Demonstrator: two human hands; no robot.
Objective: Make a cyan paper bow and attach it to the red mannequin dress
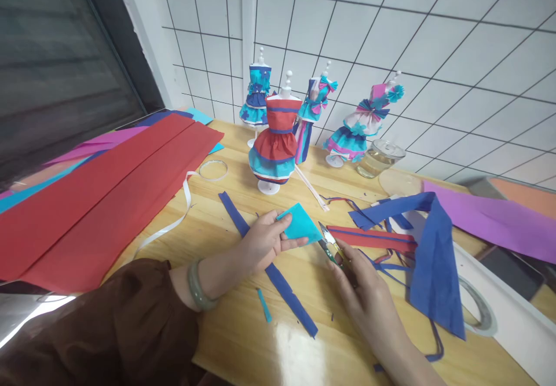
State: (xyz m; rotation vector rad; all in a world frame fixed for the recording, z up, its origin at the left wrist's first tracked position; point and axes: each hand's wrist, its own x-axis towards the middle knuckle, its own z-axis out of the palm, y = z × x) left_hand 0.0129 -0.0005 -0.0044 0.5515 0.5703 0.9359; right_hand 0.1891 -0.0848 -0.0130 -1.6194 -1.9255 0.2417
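Between the fingers and thumb of my left hand point(267, 240) is a folded piece of turquoise paper point(300, 224), its corner pointing right. My right hand point(367, 287) grips a small pair of scissors point(332, 244), blades apart at the paper's right corner; whether they touch it I cannot tell. Under my left hand a dark blue strip point(286, 290) lies slantwise on the table. A turquoise scrap point(263, 305) rests beside it. Just beyond my hands stands a mini dress form point(282, 137) in a red, blue and turquoise dress.
More dressed forms point(256, 96) and a glass jar point(379, 157) stand by the tiled wall. Red sheets point(130, 189) cover the left side. On the right lie blue paper point(436, 270), a red strip point(373, 238), a tape roll point(482, 311) and purple paper point(499, 221).
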